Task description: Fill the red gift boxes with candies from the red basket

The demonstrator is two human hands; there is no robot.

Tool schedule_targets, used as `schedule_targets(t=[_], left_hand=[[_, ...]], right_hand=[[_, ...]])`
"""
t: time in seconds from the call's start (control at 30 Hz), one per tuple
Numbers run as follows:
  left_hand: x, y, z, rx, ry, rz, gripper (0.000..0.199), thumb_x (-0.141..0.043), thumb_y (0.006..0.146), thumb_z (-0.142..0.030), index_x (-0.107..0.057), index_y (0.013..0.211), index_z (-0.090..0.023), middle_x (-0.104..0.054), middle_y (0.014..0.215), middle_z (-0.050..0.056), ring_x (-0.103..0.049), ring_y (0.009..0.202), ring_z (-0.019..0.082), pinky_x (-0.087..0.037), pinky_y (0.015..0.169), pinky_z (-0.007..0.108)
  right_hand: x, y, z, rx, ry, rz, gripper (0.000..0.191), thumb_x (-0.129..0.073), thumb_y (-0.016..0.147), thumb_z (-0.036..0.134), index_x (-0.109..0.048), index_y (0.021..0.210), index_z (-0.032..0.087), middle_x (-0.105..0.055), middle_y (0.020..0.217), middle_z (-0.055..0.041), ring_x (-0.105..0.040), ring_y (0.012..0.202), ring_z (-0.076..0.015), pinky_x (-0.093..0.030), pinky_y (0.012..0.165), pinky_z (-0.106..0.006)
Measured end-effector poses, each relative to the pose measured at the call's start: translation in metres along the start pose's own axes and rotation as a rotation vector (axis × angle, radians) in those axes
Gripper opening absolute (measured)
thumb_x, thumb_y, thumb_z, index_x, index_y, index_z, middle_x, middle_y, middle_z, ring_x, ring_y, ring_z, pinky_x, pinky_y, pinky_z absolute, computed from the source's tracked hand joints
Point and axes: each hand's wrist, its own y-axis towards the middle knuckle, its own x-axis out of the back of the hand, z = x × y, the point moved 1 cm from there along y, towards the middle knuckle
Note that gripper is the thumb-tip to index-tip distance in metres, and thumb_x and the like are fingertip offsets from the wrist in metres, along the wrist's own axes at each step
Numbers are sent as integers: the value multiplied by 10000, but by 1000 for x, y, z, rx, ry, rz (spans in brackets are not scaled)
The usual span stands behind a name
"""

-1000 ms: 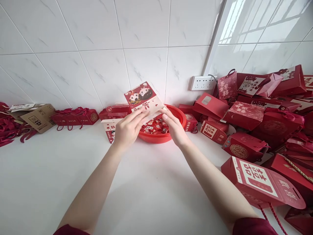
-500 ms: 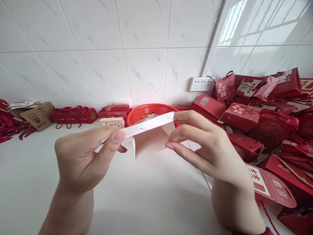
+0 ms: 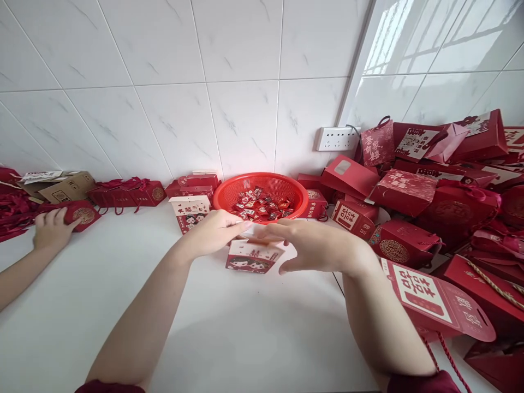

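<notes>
A small cream-and-red gift box (image 3: 254, 256) with cartoon figures on its front is between my hands, in front of the red basket. My left hand (image 3: 215, 232) pinches the white flap (image 3: 254, 230) at the box's top, thumb uppermost. From the other side my right hand (image 3: 319, 245) has its fingers on the flap and top edge, with the thumb lowered beside the box's right side. Whether the box rests on the table cannot be made out. Just behind, the red plastic basket (image 3: 302, 204) holds many small wrapped sweets (image 3: 266, 207).
A similar cream-and-red box (image 3: 190, 213) stands left of the basket. At far left, another person's hand (image 3: 53, 229) is on a red box (image 3: 85, 215). Red boxes (image 3: 403, 194) are piled at right. A brown carton (image 3: 67, 188) and a power strip (image 3: 338, 139) are by the wall.
Both hands have moved down and away from me with the box, which now shows its printed front. The basket's sweets are now uncovered. Another person's hand has appeared at left with a red box.
</notes>
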Motion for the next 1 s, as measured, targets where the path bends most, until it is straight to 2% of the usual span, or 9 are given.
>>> schedule_targets(t=[0.1,0.17,0.27,0.4,0.5,0.57,0.67,0.77,1.0], left_hand=[[-8,11,11,24,52,20,464,-489,887,-526,-351,606,-183,-313,585,-31,-302,541,102,-204,508,261],[-10,12,12,33,70,29,451,-516,862,-535,-375,615,-185,-320,587,-32,-302,544,105,-193,508,264],[-9,9,9,22,69,61,367,-537,838,-516,-506,675,-188,-398,597,-29,-352,537,112,-219,505,263],[-4,3,4,15,88,69,317,-573,791,-400,-636,1048,-225,-572,684,-13,-502,572,149,-313,516,256],[-2,0,2,30,131,52,597,-582,780,-353,-472,1364,-296,-614,728,-22,-559,602,171,-359,529,253],[-1,-1,2,39,155,29,683,-568,799,-339,-357,1449,-336,-636,782,-22,-561,597,170,-373,525,254],[-1,-2,-1,16,140,12,653,-553,817,-312,-354,1438,-355,-665,1039,10,-545,583,136,-409,539,258],[-1,-2,-3,-49,96,17,575,-558,810,-277,-436,1367,-354,-586,1286,17,-569,625,108,-450,597,254],[-8,2,3,-8,119,105,327,-536,804,-269,-610,1122,-274,-674,947,2,-565,616,136,-382,539,240]], right_hand=[[-4,15,-6,-55,15,26,522,-606,885,446,-509,1396,401,-639,1139,-50,-643,902,-213,-466,764,-305],[-5,22,-8,-15,18,2,393,-402,995,458,-623,1281,306,-659,1048,-66,-633,888,-205,-444,752,-300],[-8,29,-7,-33,-87,-62,499,-240,1042,383,-698,981,197,-660,870,-71,-609,776,-188,-401,671,-291],[-14,31,-7,-212,-185,-145,286,-417,972,337,-621,816,212,-643,839,-32,-581,699,-163,-344,585,-274],[-15,32,-11,-231,-179,-191,85,-509,890,240,-591,891,218,-639,960,-30,-597,773,-166,-360,587,-262],[-15,34,-16,-221,-125,-206,185,-530,856,181,-573,1033,215,-623,1095,-51,-615,865,-177,-405,630,-260],[-15,35,-21,-187,-44,-236,413,-545,838,141,-514,1242,222,-582,1269,-69,-615,1021,-203,-462,773,-282],[-14,35,-22,-117,-5,-213,478,-528,852,136,-517,1318,239,-585,1326,-60,-583,1142,-221,-456,888,-307],[-9,30,-15,-193,-88,-67,350,-486,876,196,-640,1190,182,-715,1029,-93,-660,880,-234,-440,682,-304]])
